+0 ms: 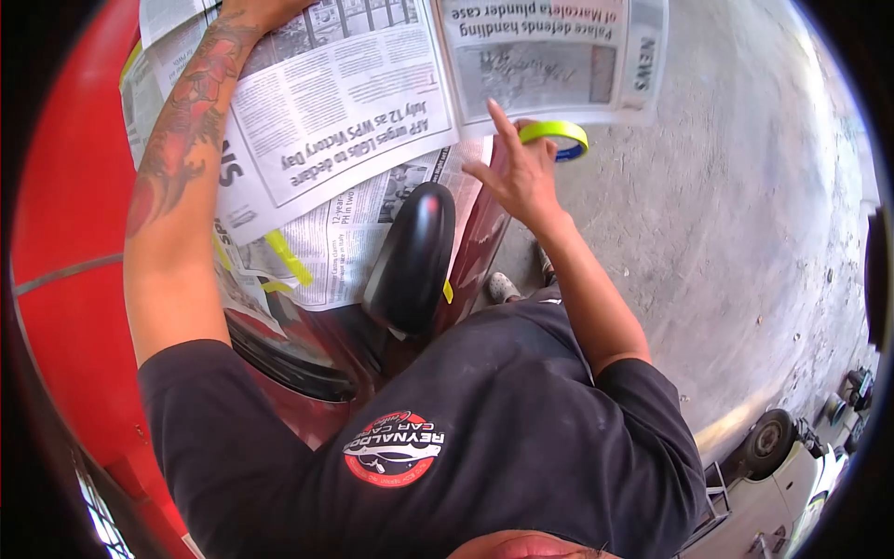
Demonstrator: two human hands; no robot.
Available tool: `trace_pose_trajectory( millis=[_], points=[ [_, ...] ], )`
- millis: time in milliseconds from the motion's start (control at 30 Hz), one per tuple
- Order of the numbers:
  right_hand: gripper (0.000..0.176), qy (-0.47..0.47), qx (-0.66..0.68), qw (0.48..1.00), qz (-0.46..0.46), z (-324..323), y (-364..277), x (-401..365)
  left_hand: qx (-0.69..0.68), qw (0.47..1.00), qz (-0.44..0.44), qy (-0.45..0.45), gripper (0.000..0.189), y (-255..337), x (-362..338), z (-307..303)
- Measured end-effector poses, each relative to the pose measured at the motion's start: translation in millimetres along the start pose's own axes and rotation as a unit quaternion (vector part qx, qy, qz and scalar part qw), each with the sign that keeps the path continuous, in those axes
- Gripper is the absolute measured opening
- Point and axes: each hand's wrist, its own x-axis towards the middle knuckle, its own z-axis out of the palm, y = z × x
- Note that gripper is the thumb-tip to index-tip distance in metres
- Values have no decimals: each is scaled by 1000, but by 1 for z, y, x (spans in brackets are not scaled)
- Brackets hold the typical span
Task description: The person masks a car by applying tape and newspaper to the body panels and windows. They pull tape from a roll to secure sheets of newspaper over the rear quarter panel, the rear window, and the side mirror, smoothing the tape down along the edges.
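My right hand (517,177) holds a roll of yellow-green masking tape (557,136) by its rim, with the index finger raised against the lower edge of a newspaper sheet (549,56). My tattooed left arm reaches up across another newspaper sheet (335,102). Only the base of my left hand (265,9) shows at the top edge of the frame, resting on the paper; its fingers are cut off. The sheets overlap and cover the side of a red car (65,186). Strips of yellow-green tape (289,258) hold the lower sheets.
A black side mirror (412,256) sticks out from the car just below the papers, close to my chest. Bare concrete floor (745,205) spreads to the right. A wheel and parts of a white vehicle (773,447) sit at the lower right.
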Motion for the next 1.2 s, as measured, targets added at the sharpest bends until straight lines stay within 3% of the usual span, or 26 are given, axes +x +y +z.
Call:
trace_pose_trajectory(
  millis=[100, 200, 267, 300, 333, 400, 467, 533, 567, 667, 700, 800, 833, 933, 967, 1100, 1200],
  points=[
    [80, -93, 18, 994, 52, 12, 6, 8, -74, 988, 70, -118, 51, 17, 5, -16],
    [70, -148, 9, 985, 91, 22, 12, -7, -56, 991, 108, -61, 58, 54, -19, -16],
    [65, -138, 45, 987, 70, 35, 18, -36, 27, 966, 94, -238, 76, 76, -33, -22],
    [60, -125, 107, 984, 72, 41, 19, -52, -19, 979, 115, -169, 79, 80, -52, -13],
    [55, -109, 168, 977, 72, 42, 18, -65, -47, 978, 122, -163, 84, 86, -66, -10],
    [44, -99, 205, 965, 130, 33, 11, -87, -87, 967, 125, -206, 89, 97, -85, -21],
    [43, -105, 218, 942, 232, 34, 21, -109, -108, 961, 125, -220, 92, 105, -103, -27],
    [41, -89, 205, 935, 276, 30, 33, -113, -117, 959, 122, -229, 94, 107, -107, -32],
    [46, -123, 206, 920, 311, 22, 37, -112, -117, 958, 118, -232, 95, 108, -111, -38],
    [53, -91, 298, 879, 361, 36, 55, -121, -120, 955, 109, -247, 97, 110, -125, -49],
    [64, -101, 283, 879, 371, 45, 64, -125, -123, 956, 108, -244, 97, 109, -131, -49],
    [77, 44, 356, 818, 450, 70, 75, -134, -113, 957, 97, -249, 96, 109, -137, -52],
    [93, -32, 364, 768, 526, 63, 80, -131, -106, 957, 91, -256, 96, 109, -136, -53],
    [105, -130, 417, 695, 571, 86, 122, -149, -75, 955, 66, -279, 95, 111, -124, -62],
    [108, -121, 446, 683, 566, 113, 146, -165, -64, 954, 57, -288, 94, 112, -121, -63],
    [103, -70, 365, 687, 624, 93, 105, -126, 7, 970, -43, -240, 93, 112, -112, -49],
    [99, -18, 427, 714, 554, 113, 109, -118, 59, 955, -163, -242, 91, 138, -105, -53]
  ],
)
